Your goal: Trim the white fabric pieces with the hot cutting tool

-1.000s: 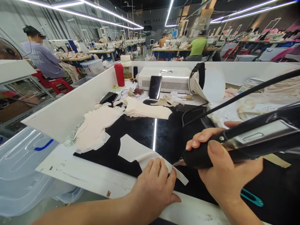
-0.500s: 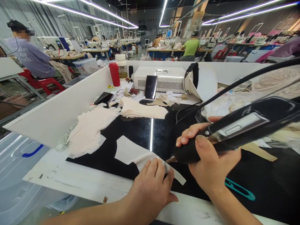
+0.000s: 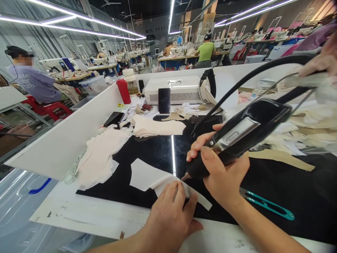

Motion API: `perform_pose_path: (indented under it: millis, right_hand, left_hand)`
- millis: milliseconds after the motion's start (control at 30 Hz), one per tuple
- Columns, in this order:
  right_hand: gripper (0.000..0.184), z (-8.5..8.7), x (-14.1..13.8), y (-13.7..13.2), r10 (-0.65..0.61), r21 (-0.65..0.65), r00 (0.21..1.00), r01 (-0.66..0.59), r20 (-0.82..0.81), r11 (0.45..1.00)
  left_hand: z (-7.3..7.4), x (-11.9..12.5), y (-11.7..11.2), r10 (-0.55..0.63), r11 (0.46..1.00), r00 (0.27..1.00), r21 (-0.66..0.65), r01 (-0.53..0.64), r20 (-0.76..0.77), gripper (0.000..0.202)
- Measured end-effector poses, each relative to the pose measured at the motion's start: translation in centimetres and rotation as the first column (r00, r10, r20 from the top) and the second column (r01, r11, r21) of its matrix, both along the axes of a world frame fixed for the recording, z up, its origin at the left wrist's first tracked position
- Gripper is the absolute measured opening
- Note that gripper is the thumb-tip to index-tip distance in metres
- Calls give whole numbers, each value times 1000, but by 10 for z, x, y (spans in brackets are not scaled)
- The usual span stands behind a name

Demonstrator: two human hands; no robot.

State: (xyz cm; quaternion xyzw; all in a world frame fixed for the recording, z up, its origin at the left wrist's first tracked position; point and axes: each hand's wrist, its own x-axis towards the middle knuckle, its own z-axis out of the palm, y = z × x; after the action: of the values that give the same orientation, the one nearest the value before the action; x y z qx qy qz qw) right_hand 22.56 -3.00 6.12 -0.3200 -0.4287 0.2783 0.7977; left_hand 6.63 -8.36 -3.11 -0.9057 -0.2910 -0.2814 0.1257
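A white cut fabric piece lies on the black work surface in front of me. My left hand presses on its lower middle, fingers bent and thumb drawn in, with a fold of cloth rising beside them. Something small and dark shows under the fingertips; I cannot make out what. My right hand is wrapped round a black corded hand tool with a silver lever on its side. Its pointed metal tip reaches the fabric's upper edge, close to my left fingertips; whether it touches is unclear.
Pale fabric stacks lie at left and middle-back. Teal thread snips rest right of my forearm. Behind stand a phone, a white vented box and a red cup. Another person's blurred hand is at upper right.
The view has shifted slightly. The tool's rear end has swung away from the right edge, its tip staying near the fabric. Another person's hand has come in at upper right. My left hand stays on the cloth.
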Motion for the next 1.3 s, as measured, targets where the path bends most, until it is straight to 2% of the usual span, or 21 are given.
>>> perform_pose_path:
  millis: [233, 433, 600, 733, 867, 933, 1000, 1133, 1200, 1300]
  right_hand:
    - [44, -2, -5, 4, -42, -24, 999, 42, 21, 999]
    - [44, -2, 1, 1, -8, -44, 1000, 8, 8, 999]
    - [50, -3, 7, -5, -28, -25, 1000, 28, 4, 999]
    - [52, -5, 6, -6, 2, -23, 1000, -1, 14, 1000]
    - [48, -4, 4, -5, -20, -29, 1000, 20, 25, 999]
    - [45, -3, 3, -4, -24, -19, 999, 25, 40, 1000]
    - [43, -2, 3, -4, -20, -8, 998, 21, 57, 1000]
    - [44, -4, 5, 2, 0, 0, 997, 1, 80, 1000]
    - [46, -5, 8, 8, -12, -8, 995, 13, 99, 1000]
    - [45, -2, 14, 14, -39, -42, 995, 43, 97, 998]
  left_hand:
    - [-7, -6, -1, -28, 998, 997, -64, 24, -68, 75]
    - [-2, -5, 0, -43, 998, 998, -54, 40, -49, 73]
    - [4, -4, 2, -50, 998, 998, -25, 49, -29, 72]
    - [1, -6, 1, -49, 998, 997, -50, 46, -61, 72]
    - [0, -6, 0, -62, 996, 996, -71, 57, -65, 74]
    - [7, -7, 1, -73, 994, 997, -81, 69, -41, 70]
    - [21, -11, 6, -99, 984, 995, -149, 96, -15, 58]
    - [54, -31, 29, -151, 888, 988, -441, 129, -15, 23]
    - [61, -44, 41, -168, 887, 985, -441, 133, -40, 25]
    - [61, -58, 51, -184, 909, 973, -400, 115, -137, 38]
